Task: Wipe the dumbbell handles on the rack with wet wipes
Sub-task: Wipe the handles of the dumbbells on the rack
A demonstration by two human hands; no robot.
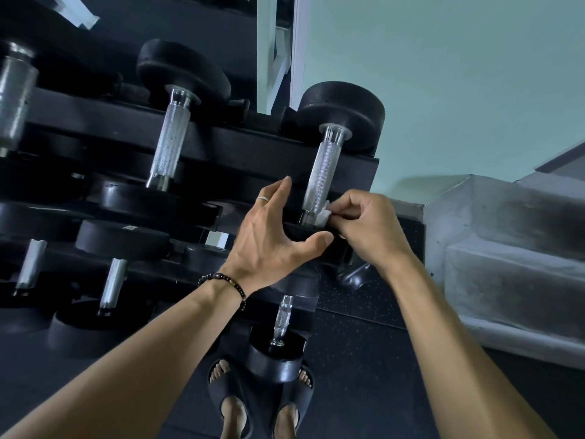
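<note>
Two bare forearms up close, reaching in from below over dark slide sandals (pixel 262 403) on speckled black floor. Left hand (pixel 272 239), ring and bead bracelet (pixel 226 285), fingers spread and fairly straight, thumb against the near black head of the rightmost top-tier dumbbell (pixel 340 122), holding nothing. Right hand (pixel 364 226) curled, pinching a crumpled white wet wipe (pixel 323 215) pressed to the lower end of that dumbbell's knurled steel handle (pixel 321 177). Black rack (pixel 237 144) on the left, more dumbbells across its tiers.
</note>
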